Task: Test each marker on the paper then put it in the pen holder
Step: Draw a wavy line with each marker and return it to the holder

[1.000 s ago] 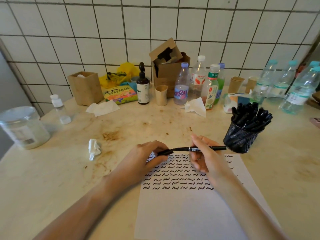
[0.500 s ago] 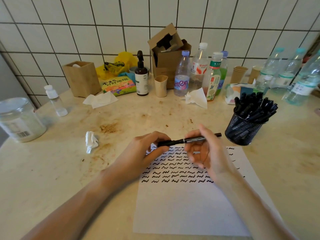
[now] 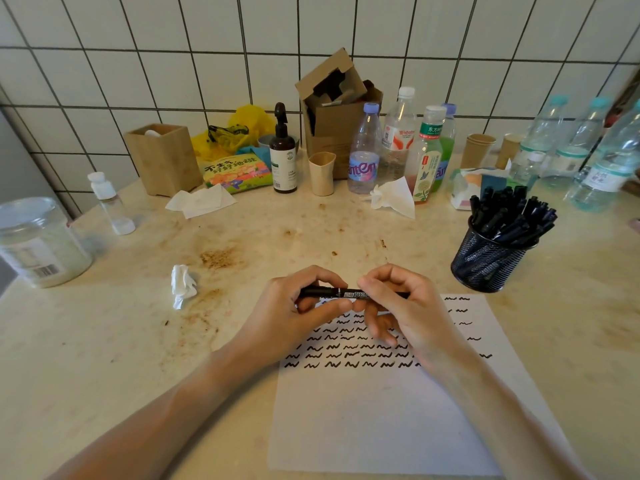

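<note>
While both of my hands meet over the top of the paper (image 3: 398,417), I hold one black marker (image 3: 346,292) level between them. My left hand (image 3: 294,313) is closed around its left end, thumb under and fingers curled over; my right hand (image 3: 405,306) pinches the barrel from the other side, and its far tip pokes out just past my right knuckles. Whether the cap is on I cannot tell — my fingers cover that end.

Under my grip lie rows of black squiggles (image 3: 349,355), partly hidden by my right palm and fingers. Nearer to me than the marker, the sheet is blank.

Beyond my right hand and off to its right stands the mesh pen holder (image 3: 485,265), crowded with black markers, just past the paper's far right corner. Nothing lies between it and my right hand but bare, stained table (image 3: 104,341).

To the left of my left hand sits a crumpled tissue (image 3: 183,285), well apart from the grip. Farther left is a clear lidded jar (image 3: 38,244) and a small white-capped bottle (image 3: 110,206).

Straight ahead, beyond the marker — against the tiled wall — stand a dark pump bottle (image 3: 283,157), a small cup (image 3: 322,173), an open cardboard box (image 3: 339,116), several drink bottles (image 3: 398,147) and a loose tissue (image 3: 394,200).
</note>
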